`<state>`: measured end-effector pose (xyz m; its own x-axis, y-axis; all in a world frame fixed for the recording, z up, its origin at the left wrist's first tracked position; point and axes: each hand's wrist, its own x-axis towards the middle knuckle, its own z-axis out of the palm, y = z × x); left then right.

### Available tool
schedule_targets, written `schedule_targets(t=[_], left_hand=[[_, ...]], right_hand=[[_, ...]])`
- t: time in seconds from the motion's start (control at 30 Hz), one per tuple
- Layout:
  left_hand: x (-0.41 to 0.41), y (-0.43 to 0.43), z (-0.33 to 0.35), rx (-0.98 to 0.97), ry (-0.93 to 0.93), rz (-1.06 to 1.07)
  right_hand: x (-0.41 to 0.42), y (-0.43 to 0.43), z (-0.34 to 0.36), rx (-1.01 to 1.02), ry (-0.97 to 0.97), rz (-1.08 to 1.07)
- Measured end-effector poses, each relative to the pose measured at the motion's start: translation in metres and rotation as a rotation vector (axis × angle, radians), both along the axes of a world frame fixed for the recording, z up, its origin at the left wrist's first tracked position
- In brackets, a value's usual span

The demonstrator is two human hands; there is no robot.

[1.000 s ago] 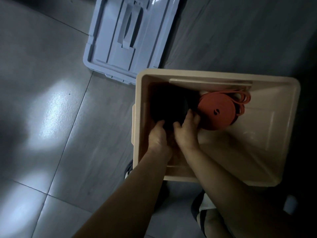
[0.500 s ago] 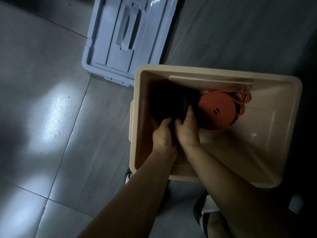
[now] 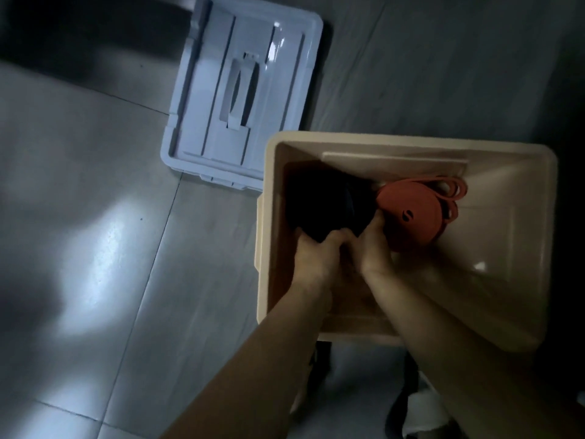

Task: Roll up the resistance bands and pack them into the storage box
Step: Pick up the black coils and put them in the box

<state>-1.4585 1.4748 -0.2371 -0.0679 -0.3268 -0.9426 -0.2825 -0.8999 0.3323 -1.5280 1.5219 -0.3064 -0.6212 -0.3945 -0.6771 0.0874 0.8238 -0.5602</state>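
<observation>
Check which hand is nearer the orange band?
Right. The right hand has its fingertips at the left edge of the orange band; the left hand is farther left, on the black band.

black roll (image 3: 326, 204), orange roll (image 3: 411, 217), beige box (image 3: 506, 147), pale-blue lid (image 3: 215, 122).

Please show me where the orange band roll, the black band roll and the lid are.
orange band roll (image 3: 411, 223): head view, coil's flat face.
black band roll (image 3: 319, 204): head view, its dark top.
lid (image 3: 205, 115): head view, panel beside handle.
</observation>
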Motion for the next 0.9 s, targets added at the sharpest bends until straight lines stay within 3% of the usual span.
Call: schedule_targets(t=[0.13, 0.33, 0.47, 0.53, 0.6, 0.67, 0.73, 0.8, 0.9], left_hand=[[0.016, -0.005, 0.021, -0.079, 0.154, -0.141], [0.03, -0.012, 0.011, -0.313, 0.142, -0.345], [0.027, -0.014, 0.017, -0.446, 0.264, -0.481], [0.029, -0.031, 0.026, -0.579, 0.387, -0.439], [0.036, -0.057, 0.039, -0.698, 0.497, -0.252], [0.052, -0.089, 0.043, -0.82, 0.434, -0.078], [0.075, -0.115, 0.02, -0.84, 0.228, 0.039], [0.095, -0.127, -0.023, -0.67, 0.018, 0.12], [0.104, -0.124, -0.079, -0.419, -0.078, 0.117]], right_hand=[[0.0, 0.0, 0.0, -0.018, 0.013, -0.03], [-0.005, -0.002, -0.016, 0.087, 0.068, 0.078], [-0.007, -0.003, -0.01, 0.173, 0.028, 0.227], [-0.007, -0.005, -0.002, 0.203, 0.062, 0.319], [-0.009, -0.003, 0.004, 0.234, 0.122, 0.353], [-0.009, 0.0, 0.01, 0.254, 0.148, 0.348], [-0.007, -0.001, 0.021, 0.288, 0.199, 0.398], [-0.01, -0.004, 0.029, 0.321, 0.279, 0.457], [-0.019, -0.006, 0.036, 0.365, 0.385, 0.521]])
